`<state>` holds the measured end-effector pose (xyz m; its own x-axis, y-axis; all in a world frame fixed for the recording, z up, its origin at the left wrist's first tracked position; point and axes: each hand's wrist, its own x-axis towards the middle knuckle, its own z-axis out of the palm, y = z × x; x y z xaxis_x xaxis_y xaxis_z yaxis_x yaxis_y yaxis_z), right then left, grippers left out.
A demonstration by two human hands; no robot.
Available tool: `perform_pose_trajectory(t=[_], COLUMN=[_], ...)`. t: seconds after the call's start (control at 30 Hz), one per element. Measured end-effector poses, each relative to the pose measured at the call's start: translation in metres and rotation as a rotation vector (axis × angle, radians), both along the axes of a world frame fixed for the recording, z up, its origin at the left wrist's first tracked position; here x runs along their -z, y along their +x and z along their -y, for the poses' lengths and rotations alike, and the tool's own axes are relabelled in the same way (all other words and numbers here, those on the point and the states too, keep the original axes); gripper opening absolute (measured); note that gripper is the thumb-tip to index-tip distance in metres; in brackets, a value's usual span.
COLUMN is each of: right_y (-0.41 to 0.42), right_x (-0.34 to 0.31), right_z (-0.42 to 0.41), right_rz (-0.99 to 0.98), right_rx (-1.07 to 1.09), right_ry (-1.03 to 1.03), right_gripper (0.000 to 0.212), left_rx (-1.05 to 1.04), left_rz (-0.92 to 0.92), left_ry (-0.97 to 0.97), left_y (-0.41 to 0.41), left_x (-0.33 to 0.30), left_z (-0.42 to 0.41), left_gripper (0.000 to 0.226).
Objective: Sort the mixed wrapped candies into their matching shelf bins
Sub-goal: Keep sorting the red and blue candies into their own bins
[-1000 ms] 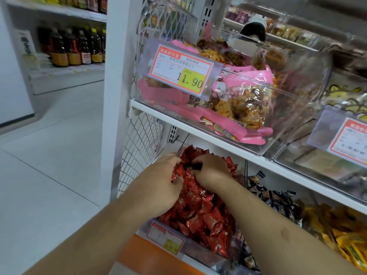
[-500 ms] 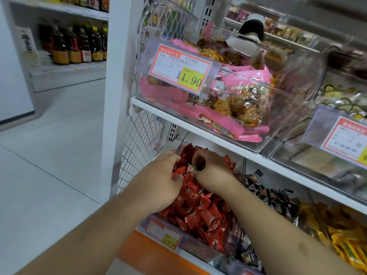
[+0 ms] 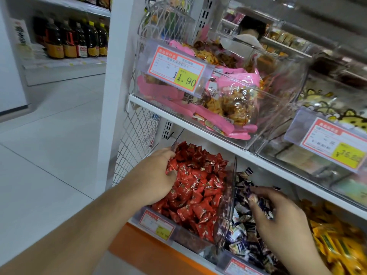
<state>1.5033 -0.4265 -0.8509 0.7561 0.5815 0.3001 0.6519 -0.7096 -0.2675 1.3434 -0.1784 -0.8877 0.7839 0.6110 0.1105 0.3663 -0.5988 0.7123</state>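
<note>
A clear bin of red wrapped candies (image 3: 198,191) sits at the left end of the lower shelf. My left hand (image 3: 156,175) rests on the left side of this pile, fingertips sunk among the wrappers. Right of it, behind a clear divider, is a bin of dark blue and white wrapped candies (image 3: 240,231). My right hand (image 3: 282,217) reaches into that bin from the right and pinches a dark wrapped candy (image 3: 253,198) between thumb and fingertips, just above the pile.
Yellow wrapped candies (image 3: 337,241) fill the bin further right. The white upper shelf (image 3: 198,128) overhangs the bins and carries a clear bin of pink snack packs (image 3: 228,100). A wire mesh panel (image 3: 137,132) closes the left side. Bottles (image 3: 75,40) stand far left.
My right hand has left the red bin with a dark candy and moved right into the dark blue and white bin. My left hand stays in the red pile.
</note>
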Motion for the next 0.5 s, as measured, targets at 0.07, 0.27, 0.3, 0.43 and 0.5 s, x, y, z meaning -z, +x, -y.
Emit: perform_pose_trajectory(t=[0.07,0.27,0.3,0.43,0.5], right_y=[-0.001,-0.021,-0.023,-0.011,0.000], right_x=[-0.002,-0.018,-0.014,0.020,0.029], right_z=[0.001,-0.065,-0.082,-0.137,-0.148], right_rz=[0.002,-0.139,-0.157,-0.253,-0.267], right_rx=[-0.003,-0.328,-0.410,-0.562,-0.565], right_ry=[-0.047,-0.122,-0.154,-0.379,-0.442], right_gripper=[0.035,0.045,0.047,0.071,0.071], left_rx=[0.004,0.001,-0.007,-0.041,-0.041], left_rz=[-0.002,-0.003,-0.002,0.006,0.016], left_ry=[0.001,-0.005,-0.011,-0.058,-0.069], left_y=[0.000,0.002,0.002,0.001,0.001], left_x=[0.000,-0.002,-0.002,-0.002,-0.003], left_z=[0.001,0.000,-0.001,-0.006,-0.007], left_gripper=[0.057,0.050,0.050,0.056,0.053])
